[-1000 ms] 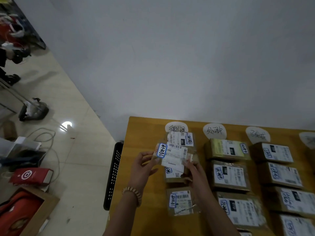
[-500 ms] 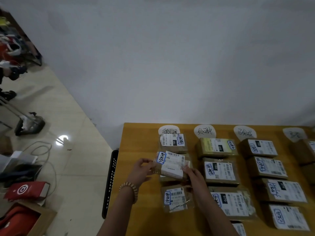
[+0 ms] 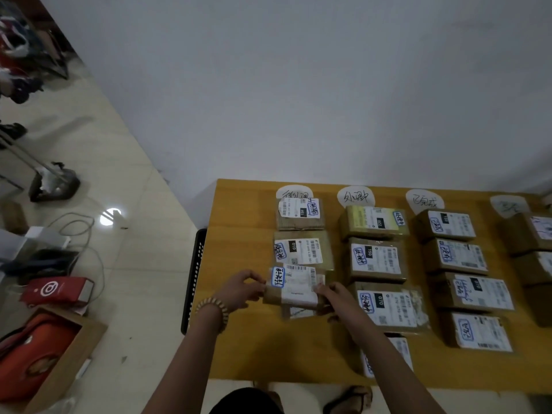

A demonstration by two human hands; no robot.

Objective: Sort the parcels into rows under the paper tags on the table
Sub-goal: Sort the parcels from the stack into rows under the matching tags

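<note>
Parcel lowered into the leftmost row, held at both ends

A small taped parcel [image 3: 294, 286] is gripped between the left hand [image 3: 240, 289], closed on its left end, and the right hand [image 3: 336, 297], closed on its right end. Compared with a second ago, the parcel has been brought down from chest height to the yellow table [image 3: 239, 264] and is now placed third below the leftmost paper tag [image 3: 294, 192], just under the 010 parcel [image 3: 301, 251] and partly over another parcel [image 3: 298, 312] nearer the table's front edge. The placement is judged nearly finished; only release and a slight straightening seem to remain.
</note>
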